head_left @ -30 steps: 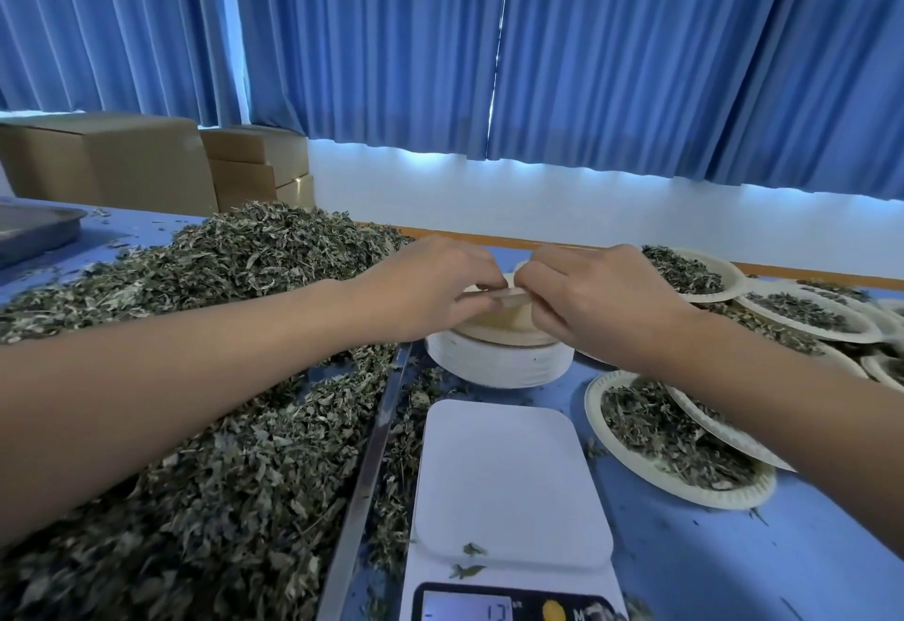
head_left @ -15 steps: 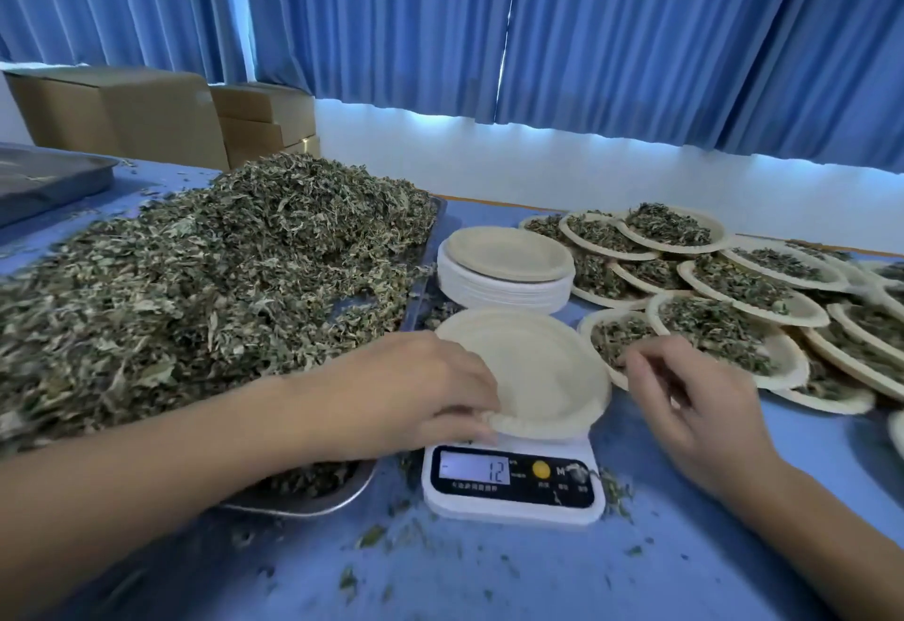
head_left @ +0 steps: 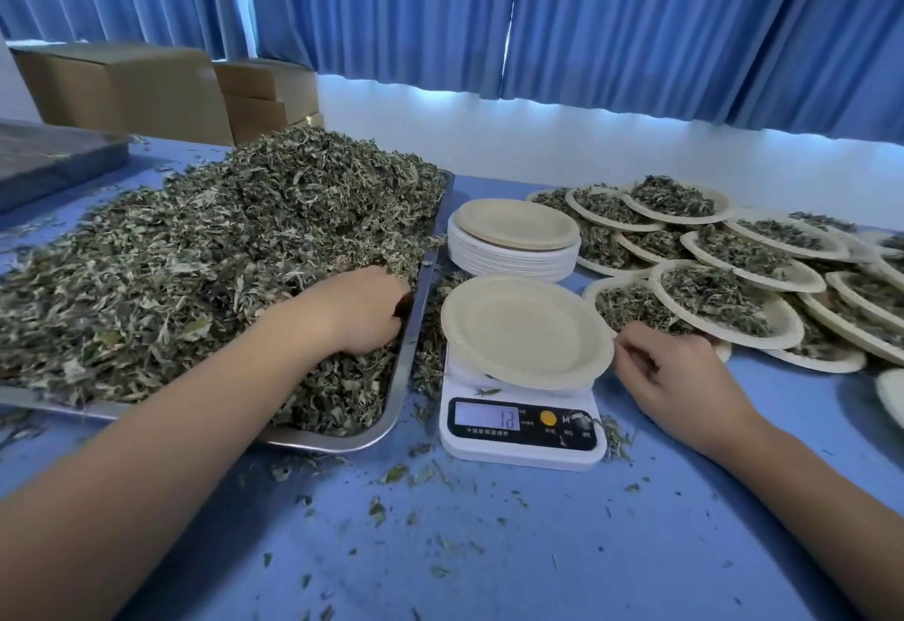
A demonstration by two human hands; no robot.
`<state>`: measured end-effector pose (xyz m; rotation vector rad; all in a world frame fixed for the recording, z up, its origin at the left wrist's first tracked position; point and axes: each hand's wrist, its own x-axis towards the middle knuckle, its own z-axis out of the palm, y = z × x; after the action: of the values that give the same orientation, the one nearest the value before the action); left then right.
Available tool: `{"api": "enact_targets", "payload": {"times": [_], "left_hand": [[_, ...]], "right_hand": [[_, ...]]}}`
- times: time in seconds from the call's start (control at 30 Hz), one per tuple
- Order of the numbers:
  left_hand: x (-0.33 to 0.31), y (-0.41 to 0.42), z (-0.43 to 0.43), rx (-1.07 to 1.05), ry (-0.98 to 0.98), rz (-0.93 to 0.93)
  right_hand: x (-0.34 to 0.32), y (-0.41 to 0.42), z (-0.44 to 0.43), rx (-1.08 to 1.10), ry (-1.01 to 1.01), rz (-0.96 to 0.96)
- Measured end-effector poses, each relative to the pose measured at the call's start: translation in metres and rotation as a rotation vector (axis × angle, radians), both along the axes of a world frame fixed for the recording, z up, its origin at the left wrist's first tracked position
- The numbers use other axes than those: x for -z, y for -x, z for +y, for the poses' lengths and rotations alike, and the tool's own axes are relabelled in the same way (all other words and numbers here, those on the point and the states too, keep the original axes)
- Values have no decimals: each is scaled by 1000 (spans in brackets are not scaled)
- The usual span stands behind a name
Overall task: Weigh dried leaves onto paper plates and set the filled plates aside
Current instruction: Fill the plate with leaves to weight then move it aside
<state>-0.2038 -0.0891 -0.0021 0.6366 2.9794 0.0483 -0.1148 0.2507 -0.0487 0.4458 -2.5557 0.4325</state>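
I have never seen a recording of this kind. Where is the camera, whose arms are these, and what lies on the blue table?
No machine is here: a person works with bare hands. The one camera sits on the person's head, looking forward and down, so you see their own arms. The left hand curls its fingers into the dried leaves heaped on a metal tray, seemingly taking a handful. The right hand rests loosely beside the scale and holds nothing. An empty paper plate sits on the scale. Behind it stands a stack of empty plates; to the right lie overlapping filled plates. Leaf crumbs dot the blue table.
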Motion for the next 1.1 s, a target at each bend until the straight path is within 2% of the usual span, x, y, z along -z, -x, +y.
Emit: {"api": "enact_targets", "payload": {"times": [0.33, 0.47, 0.57, 0.83, 1.1], "left_hand": [[10, -5, -1, 43, 140, 70], [9, -3, -2, 23, 122, 72], [4, -4, -2, 3, 33, 75], [-10, 3, -6, -148, -494, 294], [-35, 15, 0, -126, -603, 466]], "right_hand": [[-1, -2, 0, -14, -58, -19], [0, -1, 1, -25, -70, -22], [0, -1, 1, -38, -71, -17], [-1, -1, 1, -49, -47, -31], [-2, -2, 0, -54, -33, -41]]}}
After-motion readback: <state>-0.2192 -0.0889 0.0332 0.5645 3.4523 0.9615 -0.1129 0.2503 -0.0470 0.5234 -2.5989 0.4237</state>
